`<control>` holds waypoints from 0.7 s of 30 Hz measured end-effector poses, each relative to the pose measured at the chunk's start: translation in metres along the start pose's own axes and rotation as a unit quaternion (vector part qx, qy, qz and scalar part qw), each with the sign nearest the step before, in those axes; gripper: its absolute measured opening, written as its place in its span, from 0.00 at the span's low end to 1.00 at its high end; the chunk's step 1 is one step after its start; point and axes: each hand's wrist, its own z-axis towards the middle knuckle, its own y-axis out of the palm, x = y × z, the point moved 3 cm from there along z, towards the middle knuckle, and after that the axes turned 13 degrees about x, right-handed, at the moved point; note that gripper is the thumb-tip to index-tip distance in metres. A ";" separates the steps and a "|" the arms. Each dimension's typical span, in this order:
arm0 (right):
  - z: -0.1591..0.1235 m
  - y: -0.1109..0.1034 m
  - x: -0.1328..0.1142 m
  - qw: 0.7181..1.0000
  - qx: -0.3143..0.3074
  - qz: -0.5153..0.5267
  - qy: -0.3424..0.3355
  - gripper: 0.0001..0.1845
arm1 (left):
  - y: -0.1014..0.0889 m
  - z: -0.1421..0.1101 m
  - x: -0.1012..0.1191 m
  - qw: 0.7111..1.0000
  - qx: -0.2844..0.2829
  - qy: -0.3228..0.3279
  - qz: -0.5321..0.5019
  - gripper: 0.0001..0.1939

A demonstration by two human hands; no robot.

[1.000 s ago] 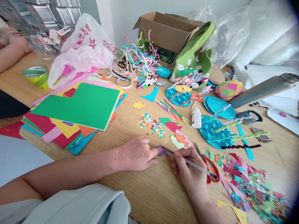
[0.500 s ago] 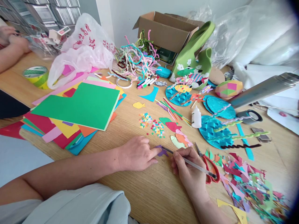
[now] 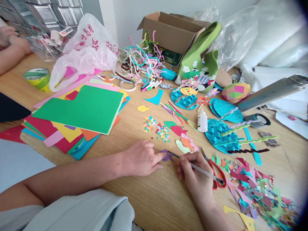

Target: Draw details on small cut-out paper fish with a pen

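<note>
A small purple paper cutout [image 3: 167, 156], perhaps a fish, lies on the table between my hands. My left hand [image 3: 141, 158] rests with its stretched index fingertip on the cutout's left end; the thumb is apart and the other fingers are curled. With my right hand [image 3: 196, 171] I grip a clear-barrelled pen [image 3: 203, 171], its dark tip at the cutout's upper edge. Just beyond lie paper fish, among them a red one [image 3: 178, 130] and an orange one [image 3: 187, 143]. Red-handled scissors [image 3: 218, 173] lie partly behind my right hand.
Coloured paper sheets [image 3: 81, 109] are stacked at left. Confetti dots [image 3: 163, 132], a white glue bottle [image 3: 202, 121] and blue woven discs [image 3: 220, 136] lie ahead. Paper scraps [image 3: 262, 189] cover the right. Pipe cleaners [image 3: 141, 61] and a cardboard box [image 3: 170, 32] stand behind. Another person's hands [image 3: 16, 40] show at far left.
The pen tip and my right hand have shifted very slightly to the right along the purple cutout. My left hand stays in place.
</note>
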 end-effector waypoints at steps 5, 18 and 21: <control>0.000 0.000 0.000 1.000 -0.008 0.012 -0.005 0.17 | 0.000 0.000 0.000 1.000 -0.001 0.000 0.002 0.21; -0.001 -0.002 0.000 1.000 0.000 0.018 -0.009 0.16 | 0.000 -0.001 0.000 1.000 -0.001 0.000 0.001 0.22; -0.001 -0.002 -0.001 1.000 0.010 0.017 -0.016 0.16 | 0.000 0.000 0.000 1.000 -0.002 0.003 0.003 0.21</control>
